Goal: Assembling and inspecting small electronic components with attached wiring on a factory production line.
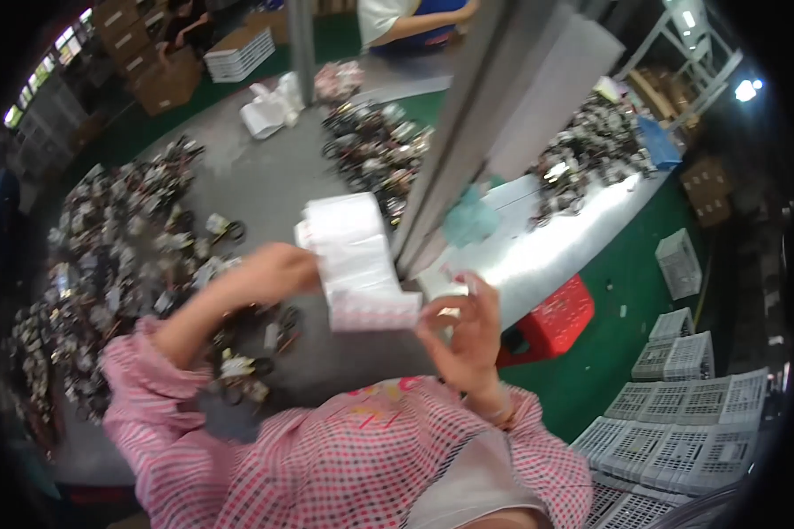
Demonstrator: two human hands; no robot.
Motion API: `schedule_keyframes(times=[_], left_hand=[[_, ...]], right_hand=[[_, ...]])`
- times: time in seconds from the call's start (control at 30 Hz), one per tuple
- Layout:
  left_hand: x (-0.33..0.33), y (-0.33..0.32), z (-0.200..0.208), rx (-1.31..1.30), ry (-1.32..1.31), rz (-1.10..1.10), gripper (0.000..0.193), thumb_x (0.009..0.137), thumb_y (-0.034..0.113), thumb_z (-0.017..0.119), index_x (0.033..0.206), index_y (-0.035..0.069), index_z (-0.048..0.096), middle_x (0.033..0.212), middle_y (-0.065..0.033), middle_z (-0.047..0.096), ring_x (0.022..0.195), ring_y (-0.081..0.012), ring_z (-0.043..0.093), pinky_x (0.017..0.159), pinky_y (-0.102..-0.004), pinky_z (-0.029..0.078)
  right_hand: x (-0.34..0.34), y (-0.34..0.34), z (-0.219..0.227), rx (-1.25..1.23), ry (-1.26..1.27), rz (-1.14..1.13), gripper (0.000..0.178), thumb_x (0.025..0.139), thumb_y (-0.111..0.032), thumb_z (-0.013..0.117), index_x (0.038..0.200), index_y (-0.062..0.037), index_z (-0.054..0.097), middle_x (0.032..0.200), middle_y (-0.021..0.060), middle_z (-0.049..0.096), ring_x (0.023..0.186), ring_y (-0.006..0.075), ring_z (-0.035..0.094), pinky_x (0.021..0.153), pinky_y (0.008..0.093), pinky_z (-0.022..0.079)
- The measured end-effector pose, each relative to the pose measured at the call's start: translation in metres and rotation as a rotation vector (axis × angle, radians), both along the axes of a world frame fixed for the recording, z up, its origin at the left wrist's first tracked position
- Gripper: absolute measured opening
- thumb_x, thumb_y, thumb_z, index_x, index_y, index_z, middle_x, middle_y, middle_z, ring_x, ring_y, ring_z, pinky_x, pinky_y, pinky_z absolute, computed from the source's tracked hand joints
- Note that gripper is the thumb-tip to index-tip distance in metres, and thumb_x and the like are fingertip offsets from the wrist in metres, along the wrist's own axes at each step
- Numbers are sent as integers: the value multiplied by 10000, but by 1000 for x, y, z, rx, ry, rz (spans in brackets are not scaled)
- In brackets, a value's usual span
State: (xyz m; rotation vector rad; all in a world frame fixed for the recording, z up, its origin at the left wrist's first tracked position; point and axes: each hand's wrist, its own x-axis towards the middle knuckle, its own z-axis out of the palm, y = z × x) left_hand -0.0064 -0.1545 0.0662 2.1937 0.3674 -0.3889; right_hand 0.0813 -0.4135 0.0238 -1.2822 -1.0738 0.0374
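Your pink checked shirt (326, 467) nearest, lower middle of frame. Hands apart: right hand (469, 346) pinching lower right end of white strip (359, 264), frame centre; left hand (272, 277) at its left edge, fingertips hidden, grip unclear. Strip looks opened out, in one piece; small parts (106, 264) on counter (260, 189) seem left untouched. Print blurred; metal post (459, 115) blocks counter beyond.

A wide fisheye view looks down from head height onto the nearby grey table (269, 172).
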Motion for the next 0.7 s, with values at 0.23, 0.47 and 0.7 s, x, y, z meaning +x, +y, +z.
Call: schedule_keyframes(times=[0.23, 0.47, 0.7], left_hand=[[-25, 164, -82, 1032, 390, -122, 506, 667, 19, 571, 1145, 14, 406, 1139, -210, 436, 1041, -380, 475, 842, -427, 431], [-5, 173, -89, 821, 162, 181, 425, 652, 204, 685, 971, 9, 483, 949, -224, 561, 937, -390, 529, 765, -426, 450], [5, 148, -23, 793, -642, 275, 351, 736, 34, 610, 1054, -24, 472, 991, -174, 555, 852, -330, 556, 765, -360, 441]], right_hand=[[11, -35, -25, 179, 729, 165, 870, 632, 172, 620, 1366, -67, 220, 1330, 141, 285, 897, 194, 498, 630, 235, 517], [45, -62, -66, 328, 936, 153, 891, 584, 143, 640, 1360, -52, 247, 1284, 126, 353, 880, 185, 486, 709, 253, 496], [59, -56, -57, 376, 944, 154, 906, 588, 117, 666, 1365, -62, 233, 1272, 112, 350, 885, 185, 475, 710, 250, 501]])
